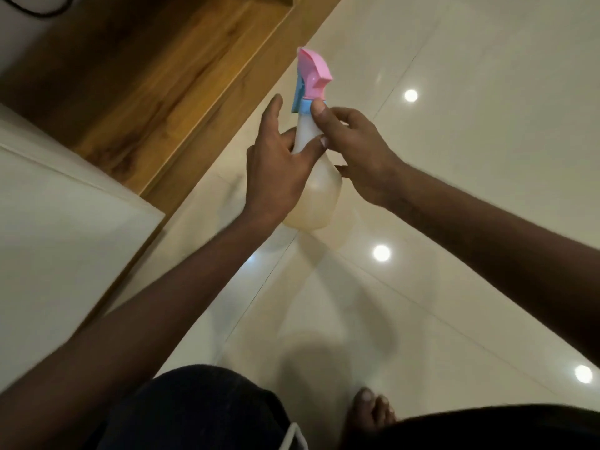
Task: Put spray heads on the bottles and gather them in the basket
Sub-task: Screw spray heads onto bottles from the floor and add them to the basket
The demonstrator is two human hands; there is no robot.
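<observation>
A translucent pear-shaped bottle is held up in the air in front of me, over the floor. A pink spray head with a blue trigger and blue collar sits on its neck. My left hand wraps the bottle's neck and upper body from the left, index finger sticking up. My right hand pinches the blue collar between thumb and fingers from the right. No basket is in view.
Glossy cream floor tiles with light reflections lie below. A wooden panel runs diagonally at the upper left, beside a white surface. My knee and bare foot show at the bottom.
</observation>
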